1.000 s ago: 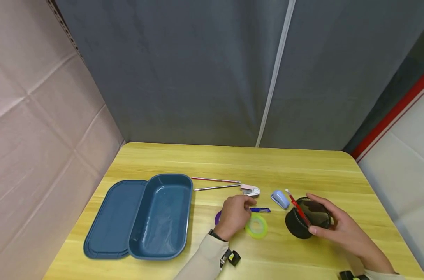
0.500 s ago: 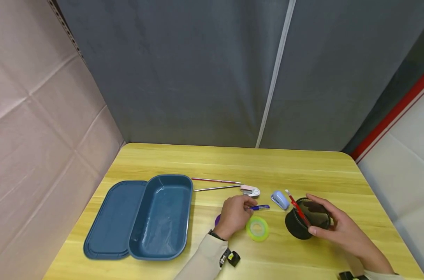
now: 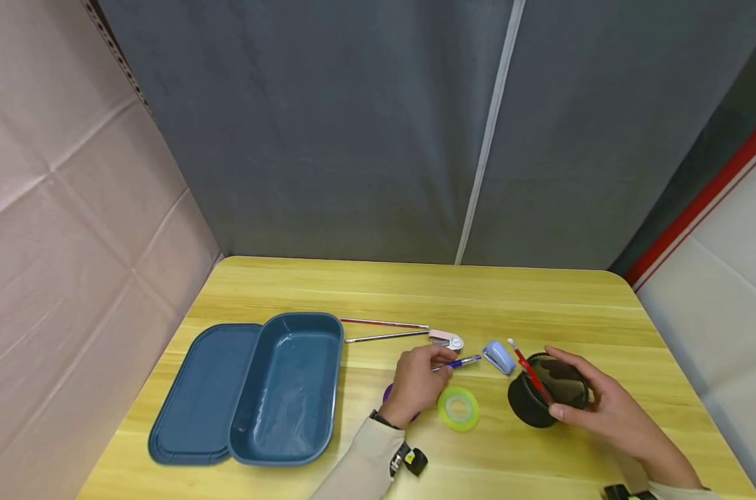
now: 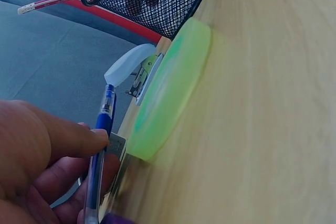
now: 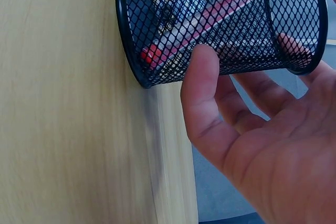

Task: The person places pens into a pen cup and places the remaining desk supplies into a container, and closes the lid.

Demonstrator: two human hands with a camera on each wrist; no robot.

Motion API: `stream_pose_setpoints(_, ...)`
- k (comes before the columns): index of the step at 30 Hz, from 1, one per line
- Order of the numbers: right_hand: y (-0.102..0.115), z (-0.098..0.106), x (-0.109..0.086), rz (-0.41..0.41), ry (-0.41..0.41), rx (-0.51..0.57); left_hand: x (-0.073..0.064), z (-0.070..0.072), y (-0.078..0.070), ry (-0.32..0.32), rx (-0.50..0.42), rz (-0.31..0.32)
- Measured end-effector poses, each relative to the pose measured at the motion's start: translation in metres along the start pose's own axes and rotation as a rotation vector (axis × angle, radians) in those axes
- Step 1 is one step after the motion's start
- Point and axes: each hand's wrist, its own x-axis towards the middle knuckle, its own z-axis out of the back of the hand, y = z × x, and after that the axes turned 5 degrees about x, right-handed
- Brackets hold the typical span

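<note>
My left hand (image 3: 415, 382) pinches a blue pen (image 3: 468, 361) between thumb and fingers. In the left wrist view the pen (image 4: 105, 116) slants upward past the thumb tip. My right hand (image 3: 621, 413) holds a black mesh pen cup (image 3: 527, 406) by its side, near the rim. A red pen (image 3: 534, 378) and a pencil with a white eraser (image 4: 31, 8) lean in the cup. A yellow-green tape roll (image 3: 471, 419) lies right of my left hand. Under that hand, a purple ring-shaped thing (image 3: 387, 393) is mostly hidden.
A light blue mini stapler (image 3: 500, 357) lies left of the cup. Behind my left hand are a pink-and-white stapler (image 3: 455, 342) and two pencils, one red (image 3: 384, 322), one dark (image 3: 387, 336). A blue box (image 3: 290, 396) overlaps its lid (image 3: 203, 396) at left.
The blue pen's visible end has risen and tilted away from the table's front, with my left hand on it. The tape roll has shifted slightly. My right hand and the cup stay put.
</note>
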Motion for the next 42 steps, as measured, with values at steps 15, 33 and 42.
stream_pose_setpoints(15, 0.003, -0.001, 0.001, 0.019, 0.003, 0.014, 0.001, -0.002, -0.003, -0.009, -0.063, 0.008)
stream_pose_setpoints(33, 0.001, -0.001, 0.001, 0.02, 0.01, 0.043, -0.001, 0.007, -0.017, -0.118, -0.051, 0.013)
stream_pose_setpoints(42, 0.003, -0.001, 0.001, 0.01, 0.012, 0.046, -0.001, 0.012, -0.022, -0.097, -0.118, -0.002)
